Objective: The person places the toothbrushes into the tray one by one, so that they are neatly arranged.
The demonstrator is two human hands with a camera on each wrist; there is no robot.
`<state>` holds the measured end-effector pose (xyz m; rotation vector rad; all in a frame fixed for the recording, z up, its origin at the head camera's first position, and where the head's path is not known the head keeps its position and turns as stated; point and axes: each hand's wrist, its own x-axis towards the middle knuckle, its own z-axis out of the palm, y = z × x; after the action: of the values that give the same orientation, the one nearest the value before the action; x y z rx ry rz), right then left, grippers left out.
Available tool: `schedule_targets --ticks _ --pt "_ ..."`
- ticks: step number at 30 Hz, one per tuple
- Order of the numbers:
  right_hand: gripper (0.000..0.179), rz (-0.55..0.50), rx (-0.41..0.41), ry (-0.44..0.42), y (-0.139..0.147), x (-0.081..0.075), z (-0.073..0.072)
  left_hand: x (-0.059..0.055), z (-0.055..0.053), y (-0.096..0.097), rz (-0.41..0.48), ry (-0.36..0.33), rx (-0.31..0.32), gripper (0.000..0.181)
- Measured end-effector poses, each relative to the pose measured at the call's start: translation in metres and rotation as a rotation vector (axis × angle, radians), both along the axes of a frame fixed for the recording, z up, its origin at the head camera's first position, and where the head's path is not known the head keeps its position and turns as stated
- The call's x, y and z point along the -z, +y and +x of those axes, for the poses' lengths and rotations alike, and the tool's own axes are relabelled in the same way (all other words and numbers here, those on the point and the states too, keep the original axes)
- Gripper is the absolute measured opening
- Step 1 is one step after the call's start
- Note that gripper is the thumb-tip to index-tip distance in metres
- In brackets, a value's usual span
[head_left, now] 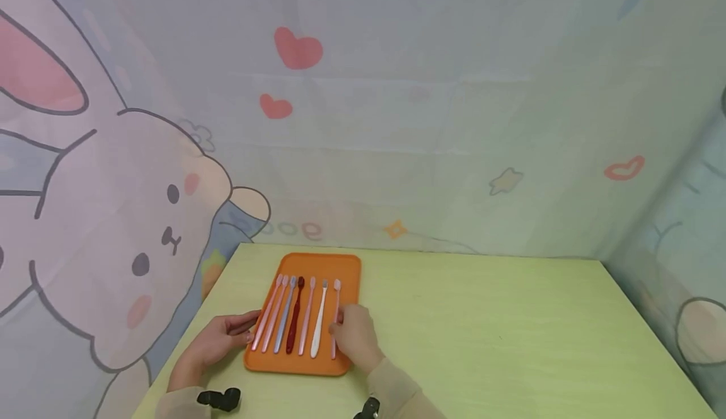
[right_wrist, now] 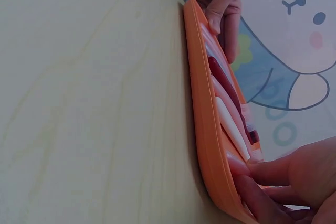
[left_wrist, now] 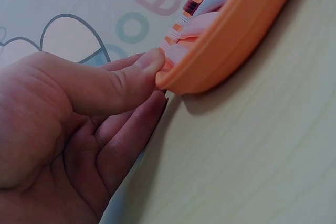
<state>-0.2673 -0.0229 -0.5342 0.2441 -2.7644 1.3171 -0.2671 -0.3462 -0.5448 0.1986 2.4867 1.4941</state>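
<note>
An orange tray (head_left: pixel 321 264) lies on the table, with several toothbrushes side by side in it, heads toward the far end. From the left come two pink toothbrushes (head_left: pixel 264 327), a blue toothbrush (head_left: pixel 285 315), a dark red toothbrush (head_left: pixel 293 326), a pink toothbrush (head_left: pixel 307 318) and a white toothbrush (head_left: pixel 318 327). My left hand (head_left: pixel 218 340) pinches the tray's left rim, thumb over the edge (left_wrist: pixel 176 83) and fingers beneath. At the right side, my right hand (head_left: pixel 358 336) pinches the handle of the rightmost pink toothbrush (head_left: pixel 337 293); its fingers cover part of that handle.
The pale yellow-green table (head_left: pixel 488 331) stretches away to the right of the tray. Behind it hangs a printed cloth backdrop (head_left: pixel 420 123) with hearts and a large rabbit (head_left: pixel 142 217) on the left. Another cloth side (head_left: pixel 680 242) borders the table at right.
</note>
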Motion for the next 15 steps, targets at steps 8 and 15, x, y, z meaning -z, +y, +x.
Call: schedule_targets --ticks 8,15 --pt "0.026 0.046 -0.044 0.022 0.0 0.004 0.003 -0.001 0.006 -0.003 -0.002 -0.015 -0.006 0.055" --pt "0.016 0.036 -0.187 0.013 0.015 -0.003 0.001 -0.005 0.01 -0.007 -0.025 0.009 0.008 0.056"
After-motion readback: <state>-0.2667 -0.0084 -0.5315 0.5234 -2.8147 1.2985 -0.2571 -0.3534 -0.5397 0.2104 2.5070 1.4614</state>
